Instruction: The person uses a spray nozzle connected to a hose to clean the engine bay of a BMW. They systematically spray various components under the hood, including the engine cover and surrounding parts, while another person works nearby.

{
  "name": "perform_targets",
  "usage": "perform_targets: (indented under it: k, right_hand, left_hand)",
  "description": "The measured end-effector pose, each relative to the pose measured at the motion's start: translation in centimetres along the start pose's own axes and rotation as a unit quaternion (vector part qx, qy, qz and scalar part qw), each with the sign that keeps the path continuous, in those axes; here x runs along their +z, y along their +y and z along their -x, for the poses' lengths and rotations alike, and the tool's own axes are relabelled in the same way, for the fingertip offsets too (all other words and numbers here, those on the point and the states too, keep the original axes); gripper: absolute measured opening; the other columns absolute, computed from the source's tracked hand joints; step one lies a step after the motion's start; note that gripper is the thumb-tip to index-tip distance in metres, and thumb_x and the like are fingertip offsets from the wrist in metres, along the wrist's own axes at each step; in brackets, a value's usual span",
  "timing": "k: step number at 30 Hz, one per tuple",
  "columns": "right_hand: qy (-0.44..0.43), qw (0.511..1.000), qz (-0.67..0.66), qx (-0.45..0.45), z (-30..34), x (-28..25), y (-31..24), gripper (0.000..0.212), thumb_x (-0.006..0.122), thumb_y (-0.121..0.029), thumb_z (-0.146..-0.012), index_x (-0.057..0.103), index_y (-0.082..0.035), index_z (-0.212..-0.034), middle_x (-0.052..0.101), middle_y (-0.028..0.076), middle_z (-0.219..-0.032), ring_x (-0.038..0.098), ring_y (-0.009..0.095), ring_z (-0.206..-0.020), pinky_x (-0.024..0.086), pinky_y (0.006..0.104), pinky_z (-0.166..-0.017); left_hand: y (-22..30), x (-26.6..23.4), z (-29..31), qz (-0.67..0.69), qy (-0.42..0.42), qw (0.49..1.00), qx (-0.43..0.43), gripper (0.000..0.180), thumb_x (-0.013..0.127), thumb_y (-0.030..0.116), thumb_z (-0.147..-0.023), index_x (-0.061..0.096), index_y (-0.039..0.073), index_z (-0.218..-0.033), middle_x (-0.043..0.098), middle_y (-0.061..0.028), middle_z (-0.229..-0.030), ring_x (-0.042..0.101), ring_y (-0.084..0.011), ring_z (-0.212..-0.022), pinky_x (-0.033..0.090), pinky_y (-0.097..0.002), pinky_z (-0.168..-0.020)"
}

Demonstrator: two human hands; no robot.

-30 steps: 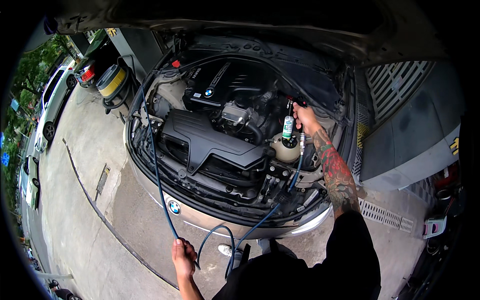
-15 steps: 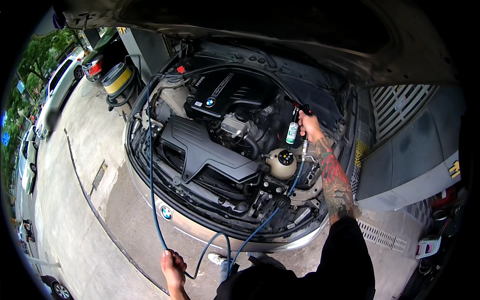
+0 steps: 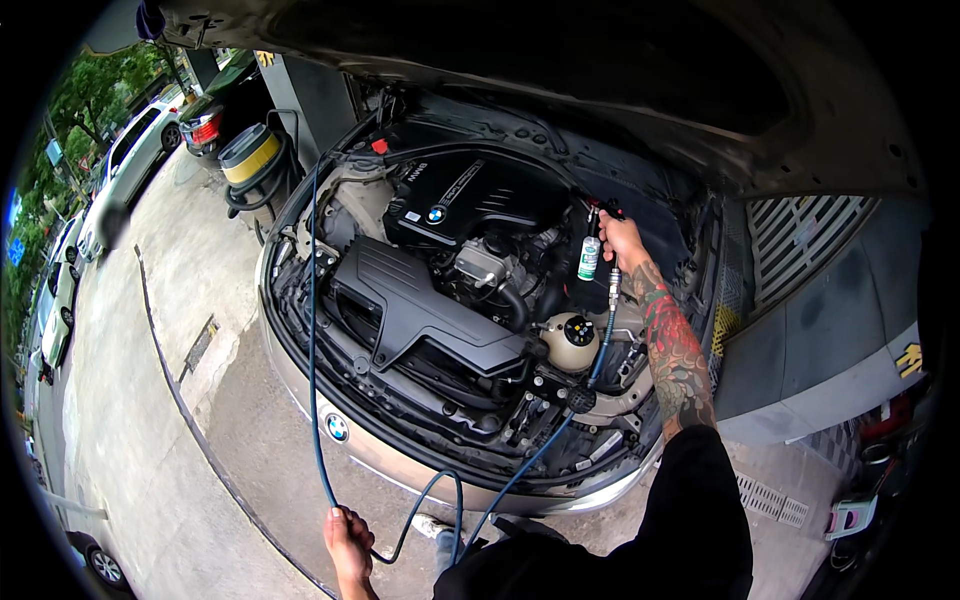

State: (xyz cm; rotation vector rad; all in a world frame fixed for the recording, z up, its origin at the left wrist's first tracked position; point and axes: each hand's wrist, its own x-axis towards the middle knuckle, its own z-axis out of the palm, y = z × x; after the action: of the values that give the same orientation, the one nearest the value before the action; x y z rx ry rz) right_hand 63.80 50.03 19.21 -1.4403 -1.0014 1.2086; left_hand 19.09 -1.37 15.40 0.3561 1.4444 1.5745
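My right hand [image 3: 621,238] is closed around the handle of an air spray gun [image 3: 606,209] over the far right of the engine bay. A small white and green bottle [image 3: 589,259] hangs under the gun. From the handle a metal coupling [image 3: 614,284] leads down to a blue air hose [image 3: 532,467], which runs past the round beige coolant tank [image 3: 568,354] and over the car's front edge. My left hand [image 3: 349,545] grips another stretch of this hose low in front of the bumper. No spray can be made out.
The raised hood [image 3: 560,55] hangs overhead. A black engine cover [image 3: 485,195] and a grey plastic air duct [image 3: 425,305] fill the bay's middle. A yellow-and-black drum vacuum [image 3: 250,160] stands at the far left by a pillar. Grey panels [image 3: 815,325] flank the car's right side.
The whole view has shifted slightly, so the car appears a little farther right. Both hands keep their holds, with little visible movement of the spray gun over the bay.
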Motion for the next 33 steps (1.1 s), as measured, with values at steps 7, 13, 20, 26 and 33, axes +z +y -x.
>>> perform_targets:
  k: [7,13,20,26,33]
  right_hand:
    - [-0.015,1.0,0.003,0.002,-2.2,2.6,-1.5,0.031,0.056,-0.034,-0.098,0.052,-0.008,-0.082,0.047,0.001,-0.065,0.036,0.01,-0.043,0.032,0.0296,-0.037]
    - [-0.003,1.0,0.009,-0.013,-5.4,4.9,-1.5,0.033,0.058,-0.032,-0.097,0.055,-0.004,-0.079,0.049,0.005,-0.064,0.04,0.014,-0.039,0.033,0.0316,-0.035]
    - [-0.029,0.999,0.031,-0.022,-7.3,10.5,-2.9,0.035,0.058,-0.032,-0.097,0.054,-0.004,-0.077,0.048,0.004,-0.063,0.04,0.014,-0.039,0.033,0.0322,-0.035]
    - [-0.052,0.998,0.028,-0.024,-8.8,14.1,-4.1,0.035,0.057,-0.031,-0.098,0.053,-0.005,-0.075,0.049,0.004,-0.062,0.04,0.014,-0.038,0.034,0.0324,-0.034]
    - [-0.093,0.995,0.032,-0.009,-4.0,14.8,-3.5,0.032,0.058,-0.031,-0.097,0.052,-0.008,-0.076,0.047,0.001,-0.061,0.037,0.009,-0.04,0.032,0.0286,-0.035]
  left_hand:
    - [-0.7,-0.7,0.4,0.02,0.012,1.0,-0.015,0.03,0.048,0.038,-0.103,0.048,0.015,-0.084,0.033,0.0066,-0.057,0.027,-0.0053,-0.045,0.02,-0.0231,-0.04]
    - [-1.6,-1.5,0.4,0.019,0.031,0.999,-0.016,0.03,0.048,0.038,-0.103,0.048,0.015,-0.084,0.033,0.0066,-0.057,0.027,-0.0055,-0.045,0.021,-0.0234,-0.04]
    - [0.4,0.0,0.9,0.001,0.103,0.993,-0.052,0.034,0.044,0.032,-0.103,0.044,0.016,-0.073,0.034,0.0047,-0.06,0.029,-0.0086,-0.05,0.023,-0.0253,-0.046]
    - [0.1,-0.1,1.0,0.0,0.114,0.992,-0.062,0.033,0.043,0.033,-0.103,0.045,0.015,-0.075,0.036,0.0036,-0.062,0.031,-0.0095,-0.052,0.026,-0.0254,-0.048]
    - [-0.1,-1.5,1.2,0.024,0.093,0.994,-0.054,0.032,0.044,0.034,-0.104,0.045,0.015,-0.078,0.035,0.0048,-0.06,0.031,-0.0073,-0.05,0.024,-0.0237,-0.044]
